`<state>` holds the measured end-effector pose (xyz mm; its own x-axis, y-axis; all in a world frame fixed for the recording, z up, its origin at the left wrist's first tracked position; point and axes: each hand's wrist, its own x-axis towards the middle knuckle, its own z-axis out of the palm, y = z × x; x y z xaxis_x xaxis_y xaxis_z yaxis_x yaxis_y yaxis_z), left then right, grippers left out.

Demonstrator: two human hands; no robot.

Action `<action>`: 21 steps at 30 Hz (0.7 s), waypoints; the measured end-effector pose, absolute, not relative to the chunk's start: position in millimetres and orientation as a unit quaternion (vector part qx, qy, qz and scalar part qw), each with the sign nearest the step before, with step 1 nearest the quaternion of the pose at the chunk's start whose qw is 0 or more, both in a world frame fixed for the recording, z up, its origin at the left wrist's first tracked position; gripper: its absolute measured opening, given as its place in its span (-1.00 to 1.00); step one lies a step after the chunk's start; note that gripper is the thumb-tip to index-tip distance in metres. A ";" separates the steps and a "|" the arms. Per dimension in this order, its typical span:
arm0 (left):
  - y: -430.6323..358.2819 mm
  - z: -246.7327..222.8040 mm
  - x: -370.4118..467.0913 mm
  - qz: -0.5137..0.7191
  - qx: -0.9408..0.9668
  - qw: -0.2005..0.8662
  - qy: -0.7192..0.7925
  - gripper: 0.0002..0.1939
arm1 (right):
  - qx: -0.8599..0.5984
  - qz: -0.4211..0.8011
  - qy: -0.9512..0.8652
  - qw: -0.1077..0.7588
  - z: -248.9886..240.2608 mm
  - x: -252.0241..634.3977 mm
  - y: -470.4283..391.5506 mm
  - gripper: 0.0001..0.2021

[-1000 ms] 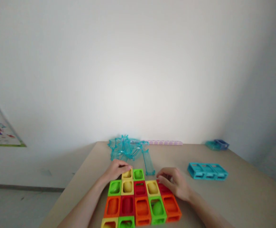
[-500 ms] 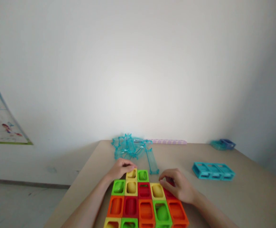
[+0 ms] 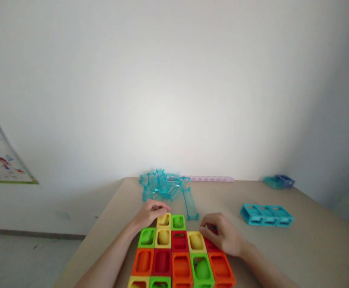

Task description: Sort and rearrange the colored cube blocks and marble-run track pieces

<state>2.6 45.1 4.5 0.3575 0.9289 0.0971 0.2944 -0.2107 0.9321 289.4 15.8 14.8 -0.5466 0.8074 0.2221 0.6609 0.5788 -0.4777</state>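
Observation:
Joined square blocks in yellow, green, red and orange, with hollow window-like faces, stretch from the table's middle to the bottom edge of the view. My left hand has its fingers closed over the far left corner, on a yellow block. Beside that sits a green block. My right hand is curled around a red block on the right side, partly covering it. A yellow block lies just left of those fingers, and an orange block is nearer to me.
Clear teal plastic pieces are heaped at the back, one strip pointing toward me. Behind runs a lilac patterned bar along the wall. To the right lie a teal three-cell block row and a dark blue block.
The whole view has shifted slightly, so everything appears a little further left. Both hands keep the same places on the blocks.

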 end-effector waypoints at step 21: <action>15.0 21.4 17.1 0.357 0.738 0.339 0.462 -0.70 | -0.392 0.153 -0.872 0.250 19.2 288.7 11.4 -0.75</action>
<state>17.1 15.0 21.4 0.3177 0.9237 0.2141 0.4401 -0.3437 0.8296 288.7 11.4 19.2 -0.5676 0.7606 0.3151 0.6074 0.6453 -0.4634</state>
